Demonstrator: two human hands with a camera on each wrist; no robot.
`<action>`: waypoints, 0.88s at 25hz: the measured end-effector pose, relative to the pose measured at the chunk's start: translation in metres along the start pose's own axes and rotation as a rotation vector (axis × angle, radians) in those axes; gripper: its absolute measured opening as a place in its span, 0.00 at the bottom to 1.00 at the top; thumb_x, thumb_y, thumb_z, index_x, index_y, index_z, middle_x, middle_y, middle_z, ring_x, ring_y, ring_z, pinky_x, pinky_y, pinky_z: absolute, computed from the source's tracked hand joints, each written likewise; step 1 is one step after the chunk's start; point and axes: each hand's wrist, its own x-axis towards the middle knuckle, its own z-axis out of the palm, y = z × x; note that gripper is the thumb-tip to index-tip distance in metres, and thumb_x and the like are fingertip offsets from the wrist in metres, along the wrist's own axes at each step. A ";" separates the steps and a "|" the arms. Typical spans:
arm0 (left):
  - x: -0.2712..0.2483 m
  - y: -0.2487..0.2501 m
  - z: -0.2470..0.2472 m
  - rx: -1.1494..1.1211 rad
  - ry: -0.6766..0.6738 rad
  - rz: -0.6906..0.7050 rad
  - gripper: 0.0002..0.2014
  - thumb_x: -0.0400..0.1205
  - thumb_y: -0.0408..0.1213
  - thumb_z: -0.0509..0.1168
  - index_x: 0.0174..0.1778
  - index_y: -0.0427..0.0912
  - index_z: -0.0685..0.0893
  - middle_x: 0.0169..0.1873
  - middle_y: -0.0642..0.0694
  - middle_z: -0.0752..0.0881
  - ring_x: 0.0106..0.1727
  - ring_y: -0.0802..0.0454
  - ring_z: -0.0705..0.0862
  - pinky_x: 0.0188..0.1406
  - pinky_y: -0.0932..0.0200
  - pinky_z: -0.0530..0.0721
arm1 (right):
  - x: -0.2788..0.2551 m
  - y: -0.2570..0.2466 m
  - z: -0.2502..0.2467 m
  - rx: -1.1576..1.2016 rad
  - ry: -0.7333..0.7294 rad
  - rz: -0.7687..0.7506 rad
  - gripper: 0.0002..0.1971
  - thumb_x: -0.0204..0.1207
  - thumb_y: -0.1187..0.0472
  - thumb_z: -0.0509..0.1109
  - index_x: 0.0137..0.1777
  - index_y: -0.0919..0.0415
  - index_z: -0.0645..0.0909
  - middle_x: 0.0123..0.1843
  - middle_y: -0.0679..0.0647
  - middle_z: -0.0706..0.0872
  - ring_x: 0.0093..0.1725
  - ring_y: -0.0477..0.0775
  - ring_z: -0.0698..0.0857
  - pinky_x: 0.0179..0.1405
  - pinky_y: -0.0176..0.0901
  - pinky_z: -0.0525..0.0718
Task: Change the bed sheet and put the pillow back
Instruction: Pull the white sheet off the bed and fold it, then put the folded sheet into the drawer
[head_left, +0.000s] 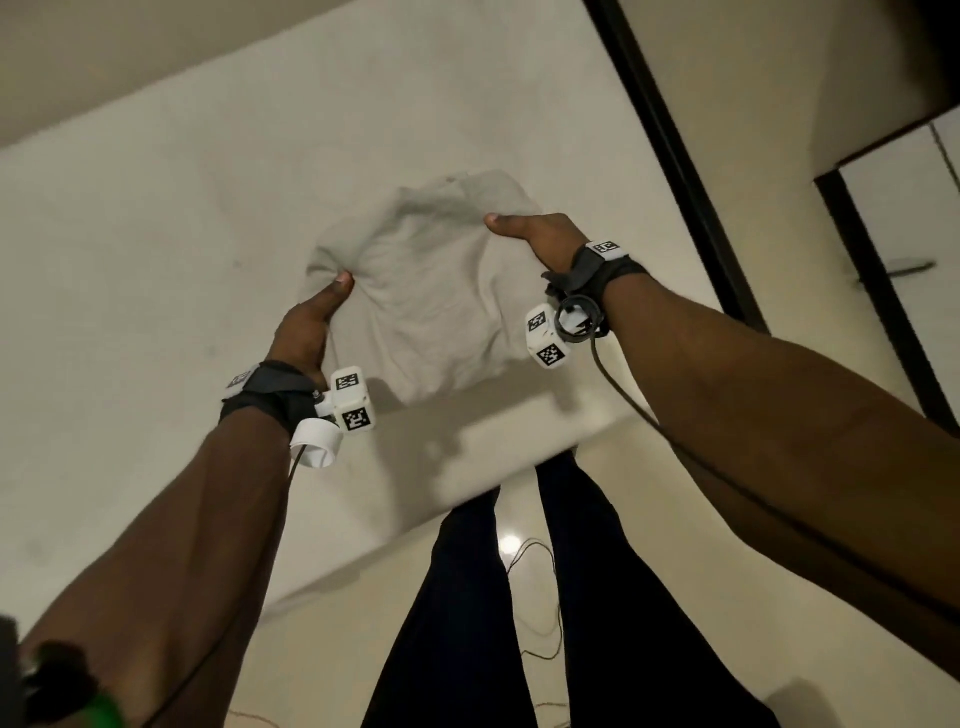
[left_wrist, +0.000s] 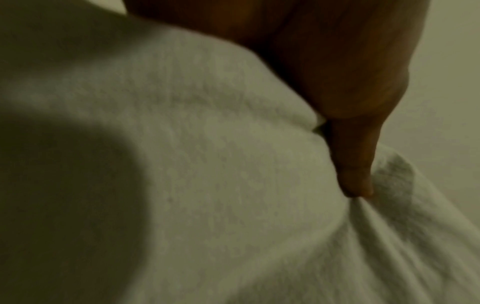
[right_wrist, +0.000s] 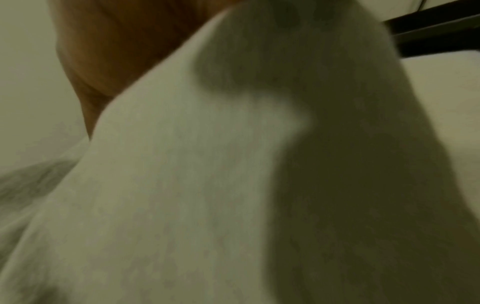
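Pale grey-white cloth, a soft crumpled pillow (head_left: 431, 291), is held up between both hands, above the near edge of the cream flat mattress (head_left: 156, 234). Taking the pillow as landmark: the left hand (head_left: 306, 332) is at its near-left corner, thumb pressed in so the fabric bunches into folds there; the left wrist view shows the same, thumb tip digging into the cloth, other fingers hidden behind it. The right hand (head_left: 540, 241) is at the pillow's far-right edge, thumb on top, other fingers under and not visible. So both hands clamp the pillow, none is free.

The pillow's long axis runs approx. from near-left to far-right, i.e. from one grip to the other, a bit oblique to the mattress edge. My judgement: the next move is to carry or toss it forward onto the mattress; both hands are about equally engaged, the left one nearer to the body.

Below the pillow, near side, are the person's dark trousers (head_left: 519, 597) and the glossy pale floor with a thin cable on it. Right of the pillow, further, stands a dark frame (head_left: 670, 156), maybe of a door or wardrobe. Beyond the pillow the mattress looks bare; nothing seems to stand in the way.
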 end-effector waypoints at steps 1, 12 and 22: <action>-0.019 0.006 0.018 0.022 -0.041 -0.006 0.31 0.74 0.53 0.79 0.72 0.44 0.85 0.67 0.41 0.87 0.68 0.39 0.86 0.70 0.40 0.80 | -0.024 0.000 -0.018 0.032 0.026 -0.001 0.24 0.61 0.38 0.83 0.52 0.52 0.91 0.48 0.52 0.94 0.51 0.55 0.92 0.57 0.58 0.87; -0.184 0.002 0.273 0.389 -0.439 0.029 0.27 0.74 0.51 0.79 0.68 0.44 0.88 0.65 0.39 0.88 0.66 0.38 0.87 0.73 0.37 0.79 | -0.280 0.093 -0.254 0.420 0.422 -0.037 0.30 0.60 0.37 0.84 0.55 0.58 0.91 0.48 0.55 0.94 0.48 0.58 0.93 0.59 0.57 0.88; -0.329 -0.181 0.539 0.693 -0.748 0.077 0.33 0.65 0.51 0.86 0.64 0.41 0.89 0.60 0.39 0.90 0.63 0.39 0.89 0.71 0.35 0.80 | -0.494 0.309 -0.459 0.726 0.845 0.003 0.41 0.46 0.33 0.86 0.51 0.65 0.89 0.44 0.56 0.94 0.45 0.61 0.93 0.55 0.64 0.89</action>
